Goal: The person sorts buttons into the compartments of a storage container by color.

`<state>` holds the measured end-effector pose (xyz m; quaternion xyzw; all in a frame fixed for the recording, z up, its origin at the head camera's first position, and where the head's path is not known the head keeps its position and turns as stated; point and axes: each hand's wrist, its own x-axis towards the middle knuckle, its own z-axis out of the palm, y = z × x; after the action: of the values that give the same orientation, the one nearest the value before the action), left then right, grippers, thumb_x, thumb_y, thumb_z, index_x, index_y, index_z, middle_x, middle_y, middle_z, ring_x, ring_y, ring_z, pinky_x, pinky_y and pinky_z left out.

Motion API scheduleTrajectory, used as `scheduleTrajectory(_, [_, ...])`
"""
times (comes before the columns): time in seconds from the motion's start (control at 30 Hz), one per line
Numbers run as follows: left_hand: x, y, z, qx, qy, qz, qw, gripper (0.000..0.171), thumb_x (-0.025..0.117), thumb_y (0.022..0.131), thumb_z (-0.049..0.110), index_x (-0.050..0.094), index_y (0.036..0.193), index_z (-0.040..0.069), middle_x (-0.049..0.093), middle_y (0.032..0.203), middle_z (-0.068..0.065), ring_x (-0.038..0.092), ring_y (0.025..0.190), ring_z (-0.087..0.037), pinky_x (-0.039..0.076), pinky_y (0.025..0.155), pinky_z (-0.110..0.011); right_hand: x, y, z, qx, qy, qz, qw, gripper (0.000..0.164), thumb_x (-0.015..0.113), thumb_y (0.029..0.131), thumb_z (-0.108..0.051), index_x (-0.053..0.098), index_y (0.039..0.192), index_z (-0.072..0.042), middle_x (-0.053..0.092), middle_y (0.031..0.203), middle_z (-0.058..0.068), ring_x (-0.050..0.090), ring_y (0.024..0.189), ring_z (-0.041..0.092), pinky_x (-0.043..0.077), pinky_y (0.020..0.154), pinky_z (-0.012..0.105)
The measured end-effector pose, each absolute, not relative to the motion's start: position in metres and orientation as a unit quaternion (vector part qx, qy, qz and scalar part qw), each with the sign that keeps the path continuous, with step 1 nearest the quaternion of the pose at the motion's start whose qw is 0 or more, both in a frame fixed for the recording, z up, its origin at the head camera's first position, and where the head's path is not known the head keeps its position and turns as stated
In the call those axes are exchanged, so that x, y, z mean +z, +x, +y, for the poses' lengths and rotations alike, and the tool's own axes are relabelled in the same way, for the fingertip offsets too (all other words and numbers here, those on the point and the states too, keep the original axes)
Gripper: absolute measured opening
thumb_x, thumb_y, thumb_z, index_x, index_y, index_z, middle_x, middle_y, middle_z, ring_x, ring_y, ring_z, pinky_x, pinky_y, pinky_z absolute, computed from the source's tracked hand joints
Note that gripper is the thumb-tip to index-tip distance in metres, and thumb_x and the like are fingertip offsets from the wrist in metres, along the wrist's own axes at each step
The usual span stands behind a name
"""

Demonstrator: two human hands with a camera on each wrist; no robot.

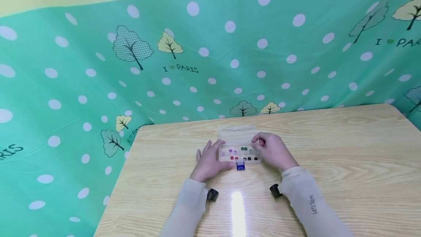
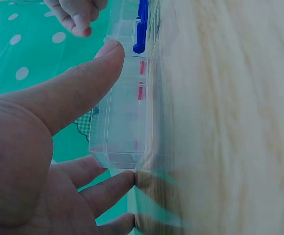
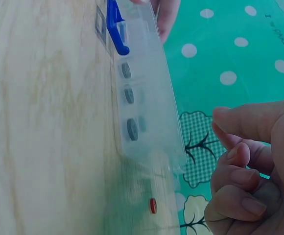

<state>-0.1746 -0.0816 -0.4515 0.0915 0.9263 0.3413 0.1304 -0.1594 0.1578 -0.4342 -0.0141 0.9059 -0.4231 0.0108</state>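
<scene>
A clear plastic compartment box lies on the table with its lid raised back and a blue latch at the front. Small discs sit in its compartments: purple, green, red and dark ones. My left hand holds the box's left end, thumb along the front and fingers spread at the side. Over the right end hovers my right hand, fingers curled and thumb close to the index finger. No object shows between them. A red disc is outside the box, near its right end.
The wooden table extends to both sides of the box. Behind it hangs a green dotted cloth. Black wrist devices sit by both cuffs. A bright reflection falls on the table in front.
</scene>
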Motion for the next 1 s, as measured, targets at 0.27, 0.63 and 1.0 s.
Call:
scheduleTrajectory(0.27, [-0.453,-0.175,-0.082,0.34,0.098,0.926,0.13,0.084,0.087,0.075,0.039,0.048,0.148,0.026,0.036,0.16,-0.001,0.012,0.153,-0.03,-0.009,0.119,-0.061,-0.441,-0.158,0.169,-0.425,0.003,0.905,0.006,0.011,0.064,0.098,-0.018,0.069,0.103,-0.009,0.051,0.081,0.005,0.046,0.071,0.02,0.04,0.063,0.033])
scheduleTrajectory(0.63, [-0.452,-0.174,-0.082,0.347,0.095,0.924,0.13,0.083,0.087,0.075,0.038,0.049,0.147,0.027,0.036,0.16,-0.003,0.012,0.153,-0.031,-0.01,0.119,-0.06,-0.446,-0.158,0.18,-0.416,0.006,0.909,-0.003,0.012,0.063,0.098,-0.016,0.068,0.102,-0.006,0.052,0.078,0.005,0.045,0.066,0.02,0.04,0.062,0.033])
scheduleTrajectory(1.0, [-0.45,-0.173,-0.082,0.351,0.096,0.922,0.129,0.084,0.088,0.074,0.038,0.049,0.147,0.024,0.037,0.16,-0.004,0.013,0.153,-0.031,-0.009,0.119,-0.061,-0.452,-0.159,0.188,-0.416,0.025,0.909,0.016,0.018,0.061,0.099,-0.017,0.067,0.111,-0.005,0.056,0.083,0.007,0.049,0.071,0.022,0.042,0.065,0.034])
